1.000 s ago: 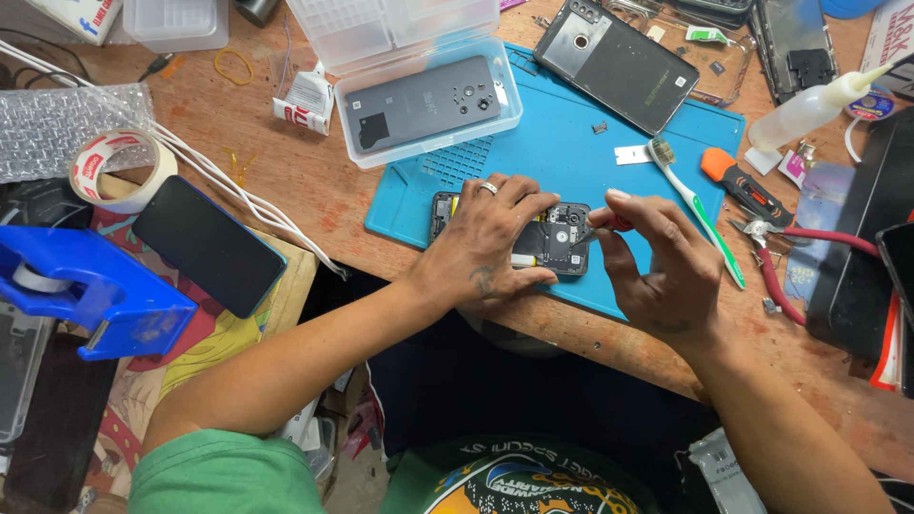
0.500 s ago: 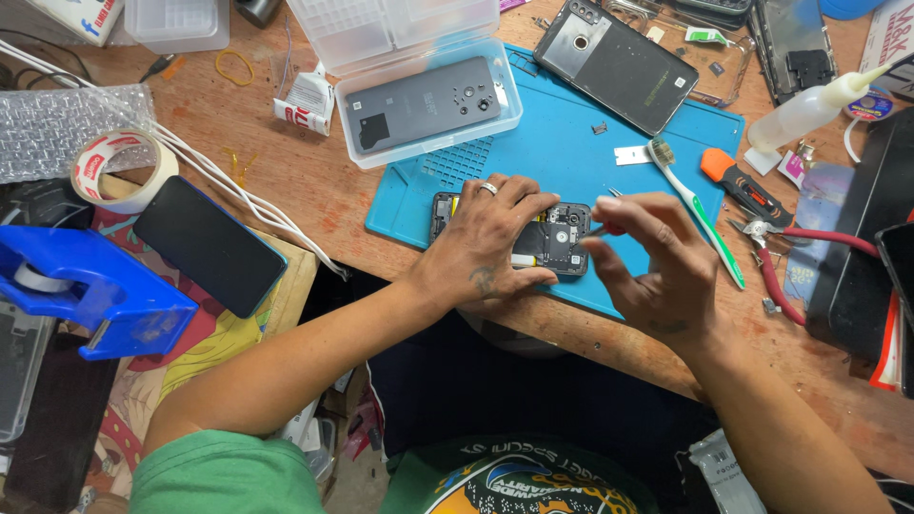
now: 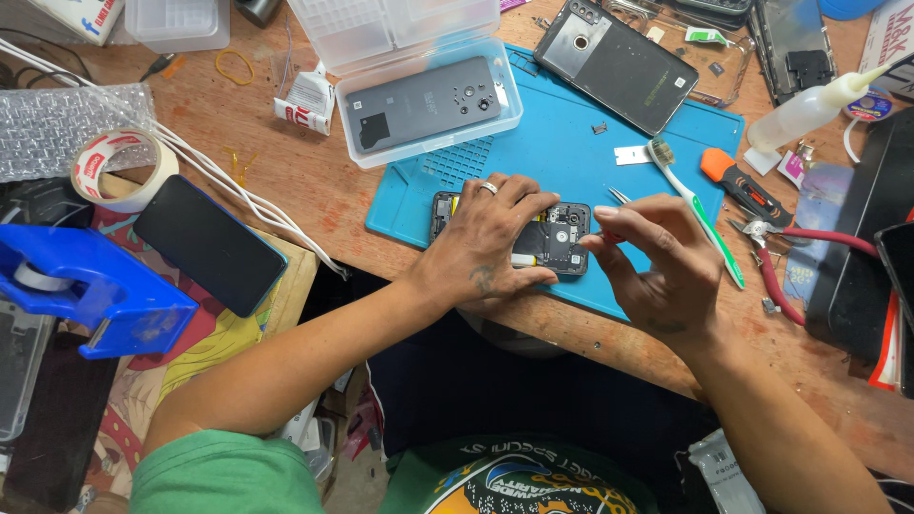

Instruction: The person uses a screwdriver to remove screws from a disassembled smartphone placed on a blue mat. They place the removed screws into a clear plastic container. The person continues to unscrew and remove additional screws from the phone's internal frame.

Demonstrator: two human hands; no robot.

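The blue mat (image 3: 571, 162) is viewed steeply downward from one head-worn camera, close in, desk edge lying toward six o'clock.

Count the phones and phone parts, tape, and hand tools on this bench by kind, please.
Opened phone under the left hand and right hand: 1
Whole black phone: 1
Loose phone backs, grey and black: 2
Tape rolls: 1
Blue tape dispenser: 1
Toothbrush: 1
Red-handled pliers: 1
Total: 8
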